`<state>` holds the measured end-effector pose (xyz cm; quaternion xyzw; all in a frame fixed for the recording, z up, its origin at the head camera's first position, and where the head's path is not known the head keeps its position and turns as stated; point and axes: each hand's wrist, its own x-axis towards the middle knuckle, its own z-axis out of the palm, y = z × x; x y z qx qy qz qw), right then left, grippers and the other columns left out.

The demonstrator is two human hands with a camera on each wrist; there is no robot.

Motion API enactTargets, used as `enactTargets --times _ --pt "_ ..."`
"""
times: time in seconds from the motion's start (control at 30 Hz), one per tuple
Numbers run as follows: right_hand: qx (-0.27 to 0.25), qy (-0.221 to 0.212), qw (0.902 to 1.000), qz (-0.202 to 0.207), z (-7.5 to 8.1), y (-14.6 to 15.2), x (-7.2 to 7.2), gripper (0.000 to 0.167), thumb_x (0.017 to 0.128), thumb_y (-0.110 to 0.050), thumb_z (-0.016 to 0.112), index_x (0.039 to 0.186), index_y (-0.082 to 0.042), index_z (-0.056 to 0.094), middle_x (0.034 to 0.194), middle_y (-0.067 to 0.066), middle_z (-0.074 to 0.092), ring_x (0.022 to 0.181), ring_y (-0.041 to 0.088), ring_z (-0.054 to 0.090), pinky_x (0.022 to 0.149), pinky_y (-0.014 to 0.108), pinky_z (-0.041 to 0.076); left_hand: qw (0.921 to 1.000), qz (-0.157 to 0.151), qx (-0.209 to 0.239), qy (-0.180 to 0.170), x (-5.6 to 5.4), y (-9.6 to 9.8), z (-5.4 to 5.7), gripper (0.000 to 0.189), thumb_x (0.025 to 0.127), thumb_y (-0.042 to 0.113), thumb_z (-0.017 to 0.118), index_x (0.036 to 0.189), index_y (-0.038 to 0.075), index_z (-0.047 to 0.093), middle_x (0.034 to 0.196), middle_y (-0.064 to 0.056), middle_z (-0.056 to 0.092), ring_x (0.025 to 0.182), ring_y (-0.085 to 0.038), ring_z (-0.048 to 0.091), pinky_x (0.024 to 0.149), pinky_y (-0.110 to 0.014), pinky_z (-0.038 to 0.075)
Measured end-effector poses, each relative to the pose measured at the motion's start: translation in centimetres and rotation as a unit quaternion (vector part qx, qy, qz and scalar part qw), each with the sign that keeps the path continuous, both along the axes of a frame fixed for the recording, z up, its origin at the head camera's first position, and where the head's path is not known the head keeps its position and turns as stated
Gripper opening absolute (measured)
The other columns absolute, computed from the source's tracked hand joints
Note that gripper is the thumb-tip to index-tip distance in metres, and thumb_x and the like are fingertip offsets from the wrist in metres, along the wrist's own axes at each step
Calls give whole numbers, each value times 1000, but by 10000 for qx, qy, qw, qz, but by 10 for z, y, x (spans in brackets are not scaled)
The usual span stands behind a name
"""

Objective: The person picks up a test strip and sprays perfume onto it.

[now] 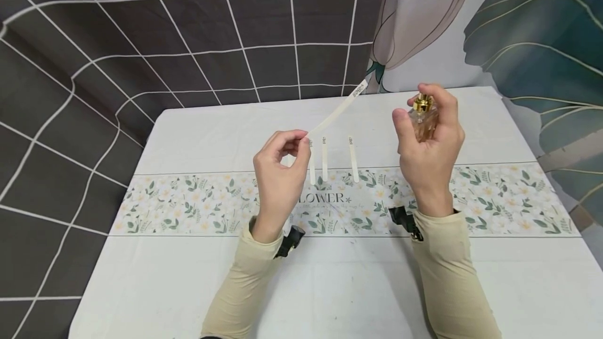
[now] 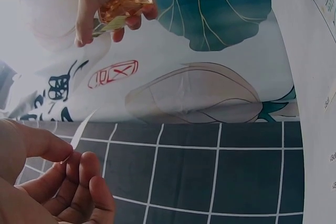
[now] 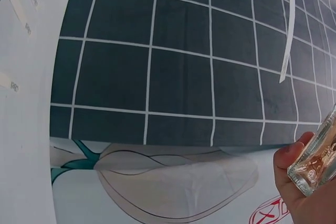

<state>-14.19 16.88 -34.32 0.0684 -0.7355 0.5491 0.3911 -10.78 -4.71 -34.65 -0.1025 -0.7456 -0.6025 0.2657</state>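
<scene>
Between thumb and fingertips, my left hand (image 1: 282, 169) pinches the lower end of a white paper test strip (image 1: 336, 110), which slants up to the right with printed letters at its far end. My right hand (image 1: 430, 156) grips a glass perfume bottle (image 1: 424, 123) with a gold spray top (image 1: 422, 102), the index finger at the top. In the left wrist view the amber-tinted bottle (image 2: 125, 4) appears above the pinched strip (image 2: 82, 129). The right wrist view catches the bottle's clear glass base (image 3: 314, 169) and the strip (image 3: 289, 30) apart from it.
Several more white strips (image 1: 354, 160) lie on the white table (image 1: 330, 281), across its floral printed band (image 1: 188, 203). A dark grid-patterned cloth (image 1: 188, 30) hangs behind and to the left. A leaf-patterned curtain (image 1: 532, 30) hangs at the back right.
</scene>
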Motion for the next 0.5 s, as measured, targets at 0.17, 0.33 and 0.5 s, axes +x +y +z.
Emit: enactTargets --times 0.17,0.33,0.5 --pt "-31 -29 10000 23 0 -1 -1 41 93 -20 73 128 -2 60 102 -5 64 58 2 45 52 13 36 10000 -18 -28 4 1 1 0 11 94 -2 64 100 -6 73 88 -14 69 77 -20 63 75 -28 55" --pt "-66 -119 9999 14 -1 -2 -1 39 93 -18 72 128 -4 61 101 -2 63 60 3 47 54 14 37 10000 -58 -69 -5 2 2 0 11 94 -2 64 100 -5 73 88 -14 69 78 -19 63 76 -29 55" --pt "-51 -182 9998 27 -2 -1 -1 38 94 -18 71 128 -6 60 101 -6 62 61 4 47 54 14 37 9999 -53 -86 -12 2 3 0 12 94 -2 64 100 -5 73 89 -14 69 78 -20 63 76 -29 55"
